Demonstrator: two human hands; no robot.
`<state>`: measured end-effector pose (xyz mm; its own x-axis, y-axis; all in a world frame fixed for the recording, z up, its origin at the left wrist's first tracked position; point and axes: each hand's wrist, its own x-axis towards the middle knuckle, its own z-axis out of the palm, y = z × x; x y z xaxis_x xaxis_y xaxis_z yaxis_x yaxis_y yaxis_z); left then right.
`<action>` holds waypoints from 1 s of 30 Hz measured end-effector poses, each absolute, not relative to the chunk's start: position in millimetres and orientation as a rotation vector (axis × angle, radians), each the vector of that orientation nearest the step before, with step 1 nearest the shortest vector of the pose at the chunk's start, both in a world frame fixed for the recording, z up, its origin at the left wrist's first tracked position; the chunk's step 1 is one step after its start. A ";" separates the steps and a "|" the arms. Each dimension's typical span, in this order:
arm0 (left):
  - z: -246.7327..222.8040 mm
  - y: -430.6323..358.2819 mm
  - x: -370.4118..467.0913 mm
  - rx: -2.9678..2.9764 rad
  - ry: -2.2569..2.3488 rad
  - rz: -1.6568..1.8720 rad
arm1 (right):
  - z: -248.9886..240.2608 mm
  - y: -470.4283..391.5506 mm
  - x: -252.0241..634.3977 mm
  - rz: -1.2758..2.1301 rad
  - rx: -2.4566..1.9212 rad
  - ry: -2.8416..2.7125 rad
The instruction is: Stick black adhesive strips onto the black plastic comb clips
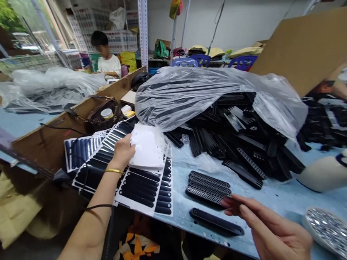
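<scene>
My left hand [124,152], with a gold bangle on the wrist, grips the left edge of a small stack of white sheets [146,145]. Under it lie white sheets covered in rows of black strips [138,188], spread on the table's left side. My right hand [268,227] is held over the table's front edge with fingers stretched and apart, holding nothing. Close to its fingertips sits a row of black lattice-patterned pieces [208,188]. One long black smooth piece [217,222] rests nearer the edge.
A heap of black comb-like parts [240,139] spills from a clear plastic bag [188,90]. At right are a beige rounded device [334,170] and a jewelled oval object [337,232]. A brown bag [104,113] stands by the wooden divider [43,140]. A person [107,58] sits beyond; another's arm [346,91] shows right.
</scene>
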<state>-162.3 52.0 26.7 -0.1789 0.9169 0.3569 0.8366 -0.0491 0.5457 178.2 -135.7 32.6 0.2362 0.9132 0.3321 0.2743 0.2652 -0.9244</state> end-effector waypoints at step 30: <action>26.1 -44.9 -14.9 0.810 0.773 0.893 | 41.8 -158.0 229.4 0.627 -1.383 -1.308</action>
<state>-14.9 -44.9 26.1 0.4141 0.8804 -0.2310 -0.3545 0.3897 0.8500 229.4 -158.0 41.8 0.2561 0.9234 0.2858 0.3560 0.1848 -0.9160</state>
